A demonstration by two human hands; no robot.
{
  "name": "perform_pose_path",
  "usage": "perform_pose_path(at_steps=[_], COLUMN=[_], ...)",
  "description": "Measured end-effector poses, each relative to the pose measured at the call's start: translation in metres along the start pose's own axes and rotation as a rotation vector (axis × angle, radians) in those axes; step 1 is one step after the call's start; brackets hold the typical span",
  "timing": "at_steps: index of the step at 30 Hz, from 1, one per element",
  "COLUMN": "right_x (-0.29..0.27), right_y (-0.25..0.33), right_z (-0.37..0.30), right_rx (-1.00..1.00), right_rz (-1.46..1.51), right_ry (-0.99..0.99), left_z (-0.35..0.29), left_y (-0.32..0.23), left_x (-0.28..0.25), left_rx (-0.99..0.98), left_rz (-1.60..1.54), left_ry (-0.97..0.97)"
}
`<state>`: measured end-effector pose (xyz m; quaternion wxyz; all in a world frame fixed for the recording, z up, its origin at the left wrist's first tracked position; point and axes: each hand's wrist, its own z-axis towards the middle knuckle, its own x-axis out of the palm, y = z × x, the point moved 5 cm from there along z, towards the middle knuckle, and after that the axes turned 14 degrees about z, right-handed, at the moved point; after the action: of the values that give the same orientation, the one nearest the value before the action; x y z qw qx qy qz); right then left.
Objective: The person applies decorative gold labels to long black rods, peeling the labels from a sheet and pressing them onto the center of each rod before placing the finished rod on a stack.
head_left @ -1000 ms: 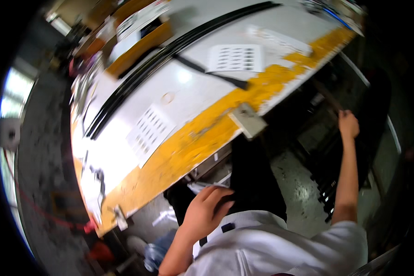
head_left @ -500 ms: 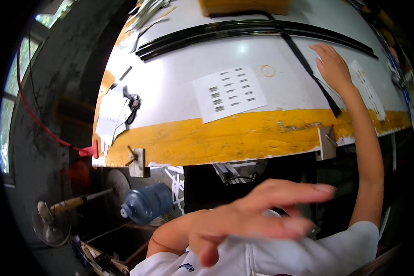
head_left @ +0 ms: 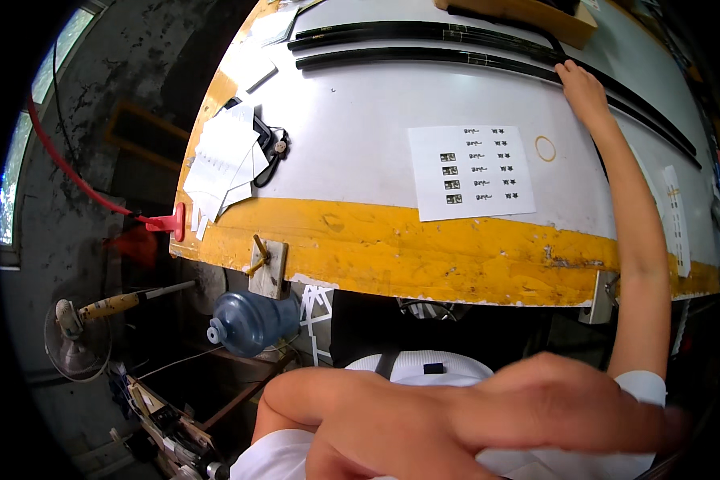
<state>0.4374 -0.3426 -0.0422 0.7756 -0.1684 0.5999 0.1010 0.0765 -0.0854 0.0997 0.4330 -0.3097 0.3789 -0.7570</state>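
Note:
My right hand (head_left: 586, 94) reaches to the far right of the table, its fingers closed on the near long glossy black rod (head_left: 408, 56). A black strap (head_left: 548, 34) crosses the rods right there, and the fingers partly hide that spot. Just beyond lie further black rods (head_left: 368, 34), side by side. My left hand (head_left: 448, 420) is raised close to the camera, over my lap. Motion smears its fingers, and some fall outside the picture. A white sheet of small printed labels (head_left: 472, 172) rests on the table left of my right forearm, with a tan rubber band (head_left: 545, 149) beside it.
Loose papers (head_left: 224, 160) and a black cord (head_left: 272, 164) lie at the table's left end. Clamps (head_left: 268, 268) grip the yellow front edge (head_left: 376, 240). A yellow-brown box (head_left: 528, 20) stands at the back. Below left are a blue water bottle (head_left: 252, 324) and a fan (head_left: 76, 336).
My right hand has moved farther back and closed on the near rod, which now stands apart from the others at its right end. My left hand has shifted right and lower; the view has turned.

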Motion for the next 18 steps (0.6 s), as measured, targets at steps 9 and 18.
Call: perform_pose_path(at_steps=[9,18], right_x=[-0.122,-0.190], right_y=[-0.003,0.060], right_z=[-0.107,-0.254], right_rx=[-0.066,-0.218], right_rz=[-0.091,0.000], right_ry=[-0.252,-0.284], left_z=[0.000,-0.026], left_y=[0.019,0.023], left_x=[-0.051,-0.055], left_rx=[0.113,0.095], left_rz=[1.501,1.924], left_ry=[-0.087,-0.077])
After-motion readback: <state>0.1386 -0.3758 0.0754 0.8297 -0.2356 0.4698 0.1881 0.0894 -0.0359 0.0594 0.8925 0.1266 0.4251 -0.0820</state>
